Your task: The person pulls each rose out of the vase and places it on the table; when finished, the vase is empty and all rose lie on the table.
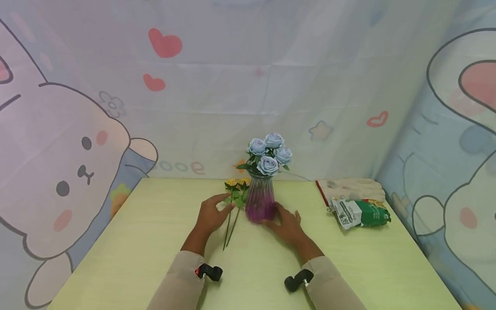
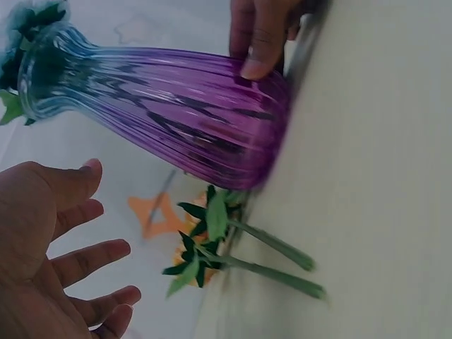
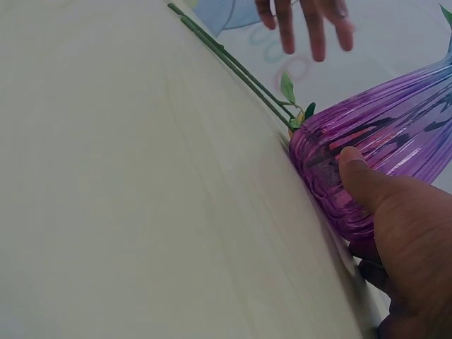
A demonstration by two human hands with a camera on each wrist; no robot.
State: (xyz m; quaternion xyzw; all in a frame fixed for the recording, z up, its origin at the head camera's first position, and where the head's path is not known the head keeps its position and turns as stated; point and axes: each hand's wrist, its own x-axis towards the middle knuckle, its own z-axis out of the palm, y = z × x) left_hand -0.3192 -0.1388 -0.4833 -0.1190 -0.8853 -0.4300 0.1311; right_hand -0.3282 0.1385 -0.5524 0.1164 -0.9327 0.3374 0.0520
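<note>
A ribbed glass vase (image 1: 260, 202), purple below and bluish above, stands upright holding several pale blue roses (image 1: 268, 165). My right hand (image 1: 288, 226) grips its base from the right, with the thumb on the near side, as the right wrist view shows (image 3: 417, 226). To the left of the vase my left hand (image 1: 209, 217) hovers with spread, slightly bent fingers, apart from the glass in the left wrist view. Two yellow flowers (image 1: 231, 182) with green stems (image 2: 272, 275) lie on the table beside the vase, near that hand.
At the right of the pale yellow-green table (image 1: 155, 228) lie a green and white packet (image 1: 362, 214) and cream gloves (image 1: 352, 189) with a red edge. A printed cloth backdrop (image 1: 232, 90) rises behind the table and along its sides.
</note>
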